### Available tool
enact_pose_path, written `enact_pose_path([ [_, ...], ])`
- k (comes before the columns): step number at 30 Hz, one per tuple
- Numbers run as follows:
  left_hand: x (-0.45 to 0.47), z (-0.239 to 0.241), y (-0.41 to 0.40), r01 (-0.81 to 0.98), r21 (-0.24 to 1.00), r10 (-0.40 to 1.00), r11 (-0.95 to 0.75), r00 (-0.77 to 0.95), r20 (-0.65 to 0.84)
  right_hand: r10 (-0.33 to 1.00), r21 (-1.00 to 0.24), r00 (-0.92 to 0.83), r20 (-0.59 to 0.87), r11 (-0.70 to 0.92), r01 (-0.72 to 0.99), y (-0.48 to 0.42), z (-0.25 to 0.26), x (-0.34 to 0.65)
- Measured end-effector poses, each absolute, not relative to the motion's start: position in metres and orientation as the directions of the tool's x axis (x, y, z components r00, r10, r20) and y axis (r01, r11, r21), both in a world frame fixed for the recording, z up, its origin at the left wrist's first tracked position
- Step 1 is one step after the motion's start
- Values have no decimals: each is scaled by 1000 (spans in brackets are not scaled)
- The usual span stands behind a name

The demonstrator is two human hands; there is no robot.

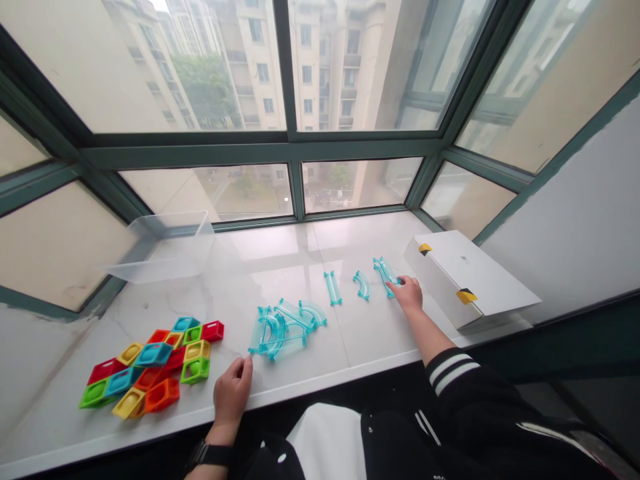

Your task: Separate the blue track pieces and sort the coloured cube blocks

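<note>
My right hand pinches the near end of a translucent turquoise track piece lying on the white counter at the right. To its left, a small curved track piece and a short straight track piece lie apart. A heap of similar turquoise track pieces, curved and straight, overlaps in the middle. My left hand rests curled at the counter's front edge, thumb and forefinger together just below the heap's left corner. Nothing shows in its fingers.
Several red, yellow, green and blue plastic blocks are grouped at the left. Behind them stands a clear plastic bin. A white box with yellow-and-black tabs sits at the right. Windows border the counter's back.
</note>
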State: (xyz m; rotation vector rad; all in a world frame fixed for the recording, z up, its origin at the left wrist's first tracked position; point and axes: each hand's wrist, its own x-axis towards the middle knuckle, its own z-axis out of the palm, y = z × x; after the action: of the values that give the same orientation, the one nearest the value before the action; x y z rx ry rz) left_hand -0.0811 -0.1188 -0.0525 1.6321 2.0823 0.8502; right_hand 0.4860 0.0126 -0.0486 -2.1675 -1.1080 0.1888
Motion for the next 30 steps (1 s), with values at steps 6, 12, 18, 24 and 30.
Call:
enact_pose_path([
  [6,-80,-51,-117,752,633,963,182,-267,40,766,-606,628,138,-436,665,10,-63,483],
  [12,-81,-51,-117,763,621,966,179,-256,36,773,-566,623,117,-464,682,8,-66,479],
  [18,-81,-52,-117,771,612,969,179,-246,27,782,-566,615,102,-463,682,5,-65,475],
  [24,-80,-47,-117,764,620,970,181,-244,17,774,-593,626,92,-463,659,2,-64,473],
  [30,-80,-47,-117,757,629,971,175,-240,18,774,-601,628,85,-463,652,0,-63,472],
])
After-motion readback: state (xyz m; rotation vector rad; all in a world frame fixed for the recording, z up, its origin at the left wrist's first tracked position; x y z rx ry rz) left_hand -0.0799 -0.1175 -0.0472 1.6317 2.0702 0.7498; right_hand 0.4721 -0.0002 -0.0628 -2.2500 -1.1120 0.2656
